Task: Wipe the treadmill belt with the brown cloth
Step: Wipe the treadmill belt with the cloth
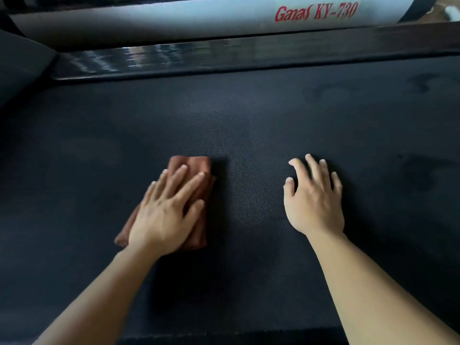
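The black textured treadmill belt [249,125] fills most of the view. A folded brown cloth [196,165] lies flat on it, left of centre. My left hand [166,207] presses down on the cloth with fingers spread, covering its middle; the cloth's far end and lower corners stick out. My right hand [313,195] rests bare on the belt to the right, fingers apart and slightly curled, holding nothing. About a hand's width of belt separates the two hands.
A glossy dark side rail [224,56] runs along the far edge of the belt. Behind it is a pale grey cover [174,18] with red lettering. Faint darker patches [420,170] mark the belt at the right.
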The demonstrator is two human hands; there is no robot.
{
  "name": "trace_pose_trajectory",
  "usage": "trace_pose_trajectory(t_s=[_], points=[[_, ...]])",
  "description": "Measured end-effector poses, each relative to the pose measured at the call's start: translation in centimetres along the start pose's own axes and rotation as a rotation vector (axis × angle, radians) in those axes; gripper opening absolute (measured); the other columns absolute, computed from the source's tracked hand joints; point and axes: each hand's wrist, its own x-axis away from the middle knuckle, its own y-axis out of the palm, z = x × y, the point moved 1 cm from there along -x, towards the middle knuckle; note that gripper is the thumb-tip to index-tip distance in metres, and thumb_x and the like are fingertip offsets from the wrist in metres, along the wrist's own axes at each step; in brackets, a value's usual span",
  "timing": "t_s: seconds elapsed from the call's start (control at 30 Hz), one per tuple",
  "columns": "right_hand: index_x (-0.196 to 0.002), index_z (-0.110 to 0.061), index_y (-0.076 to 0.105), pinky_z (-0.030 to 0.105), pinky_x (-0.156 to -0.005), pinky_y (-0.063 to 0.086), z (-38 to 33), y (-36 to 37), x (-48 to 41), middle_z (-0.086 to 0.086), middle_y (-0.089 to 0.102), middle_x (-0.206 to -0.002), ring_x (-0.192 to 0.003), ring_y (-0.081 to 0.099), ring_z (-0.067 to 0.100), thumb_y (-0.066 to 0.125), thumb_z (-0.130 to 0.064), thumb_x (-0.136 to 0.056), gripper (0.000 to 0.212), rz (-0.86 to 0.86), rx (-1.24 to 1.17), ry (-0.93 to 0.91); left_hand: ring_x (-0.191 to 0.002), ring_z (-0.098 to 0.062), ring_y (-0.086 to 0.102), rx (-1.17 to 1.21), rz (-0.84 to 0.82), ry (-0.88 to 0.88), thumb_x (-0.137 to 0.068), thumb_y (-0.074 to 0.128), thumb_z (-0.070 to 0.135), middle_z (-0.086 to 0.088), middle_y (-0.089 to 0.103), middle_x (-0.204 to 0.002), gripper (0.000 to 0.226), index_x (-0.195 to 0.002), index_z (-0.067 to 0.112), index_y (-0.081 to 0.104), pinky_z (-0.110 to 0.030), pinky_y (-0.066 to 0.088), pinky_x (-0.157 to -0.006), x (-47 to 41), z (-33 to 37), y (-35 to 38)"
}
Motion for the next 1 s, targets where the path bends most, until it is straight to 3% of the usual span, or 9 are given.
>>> trace_pose_trajectory(t_s=[0.23,0.47,0.6,0.87,1.0], points=[[-0.137,-0.029,0.044,0.052,-0.117,0.018,-0.1,-0.2,0.1,0.005,0.035,-0.155,-0.146,0.024,0.031,0.041,-0.034,-0.096,0.041,-0.007,-0.019,-0.001,-0.152,-0.026,0.004,0.028,0.102,-0.249,-0.096,0.035,0.053,0.008,0.012,-0.165,0.056,-0.151,0.047,0.023,-0.046,0.007,-0.122,-7.3,-0.7,-0.6],[-0.14,-0.029,0.042,0.051,-0.118,0.014,0.0,-0.1,-0.1,0.004,0.031,-0.157,-0.147,0.02,0.03,0.038,-0.036,-0.097,0.043,-0.028,-0.015,-0.01,-0.152,-0.029,0.003,0.016,0.087,-0.252,-0.095,0.031,0.053,0.003,0.011,-0.165,0.058,-0.152,0.045,0.022,-0.048,0.005,-0.122,-11.6,2.1,-0.7],[-0.141,-0.03,0.04,0.051,-0.118,0.014,-0.1,-0.2,-0.1,0.004,0.03,-0.158,-0.148,0.019,0.029,0.037,-0.036,-0.097,0.044,-0.037,-0.005,-0.01,-0.152,-0.03,-0.003,-0.017,0.038,-0.162,-0.097,0.027,0.054,0.002,0.006,-0.166,0.059,-0.154,0.043,0.017,-0.047,0.001,-0.122,-12.0,4.1,-0.2],[-0.14,-0.032,0.038,0.049,-0.118,0.011,-0.1,-0.4,-0.2,0.003,0.028,-0.159,-0.148,0.016,0.027,0.035,-0.036,-0.098,0.043,-0.057,-0.021,-0.004,-0.153,-0.023,-0.004,0.006,0.006,0.16,-0.097,0.031,0.057,0.008,0.007,-0.166,0.058,-0.152,0.05,0.015,-0.041,-0.001,-0.122,-2.1,9.6,1.7],[-0.137,-0.031,0.042,0.051,-0.118,0.013,0.0,-0.2,-0.2,0.003,0.032,-0.156,-0.147,0.019,0.029,0.038,-0.035,-0.097,0.04,-0.023,-0.04,-0.02,-0.152,-0.017,-0.007,-0.012,0.001,0.098,-0.093,0.024,0.063,0.015,0.001,-0.165,0.06,-0.15,0.056,0.008,-0.037,-0.002,-0.122,5.5,5.1,1.3]])
